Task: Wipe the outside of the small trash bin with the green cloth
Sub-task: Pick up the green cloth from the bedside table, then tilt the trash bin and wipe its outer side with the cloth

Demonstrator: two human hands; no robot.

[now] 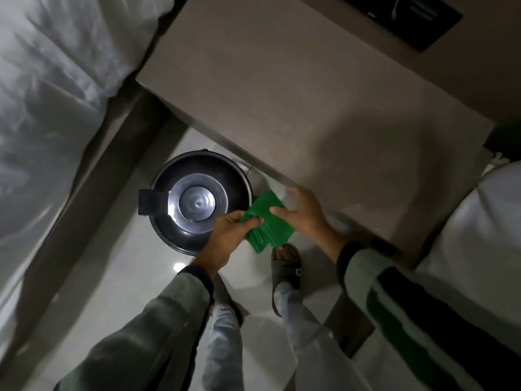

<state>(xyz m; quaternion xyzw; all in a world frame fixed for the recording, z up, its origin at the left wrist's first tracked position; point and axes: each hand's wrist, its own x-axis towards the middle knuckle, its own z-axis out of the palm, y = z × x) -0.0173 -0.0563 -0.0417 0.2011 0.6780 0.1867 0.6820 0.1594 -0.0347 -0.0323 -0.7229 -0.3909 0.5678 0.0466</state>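
A small round black trash bin (pixel 197 201) with a shiny lid stands on the pale floor, seen from straight above. Just to its right I hold a folded green cloth (pixel 267 224) between both hands, above the floor and apart from the bin. My left hand (pixel 228 235) pinches the cloth's left edge, partly over the bin's rim. My right hand (pixel 304 213) grips the cloth's right side, thumb on top.
A beige bedside table (pixel 310 94) overhangs the bin from the upper right. White bedding (pixel 48 94) on a bed lies to the left, more bedding at the right edge. My feet in grey slippers (pixel 284 275) stand on the glossy tile below the cloth.
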